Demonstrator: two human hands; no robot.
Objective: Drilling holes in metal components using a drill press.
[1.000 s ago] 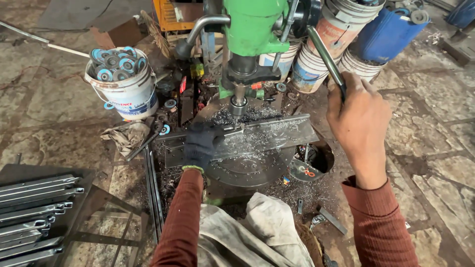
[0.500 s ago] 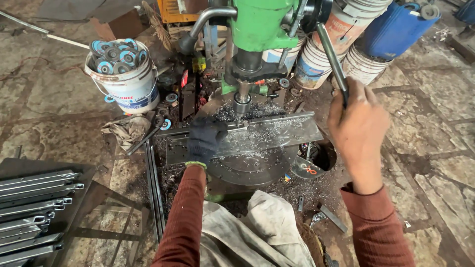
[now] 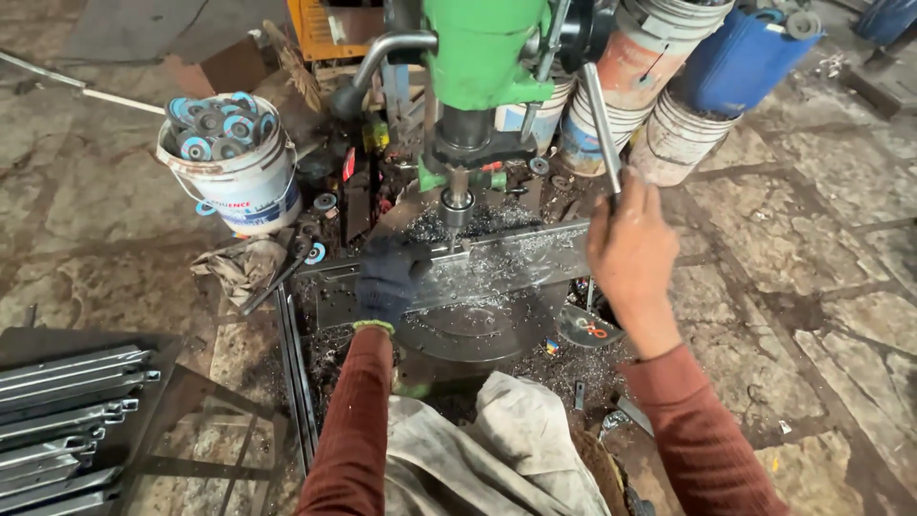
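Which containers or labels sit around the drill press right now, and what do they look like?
White bucket: left of the drill, round, blue print, full of blue discs.
Blue jerrycan: top right, tilted.
Labelled pail: behind the feed lever, orange-white wrap.
Yellow-orange panel: top centre, dark print.

round drill table [image 3: 478, 330], metal plate [image 3: 516, 263], shavings [image 3: 478, 272]

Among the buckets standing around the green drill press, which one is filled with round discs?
The white bucket left of the drill press, beyond the gloved left hand. It is full of blue-centred discs; the buckets at the right show none.
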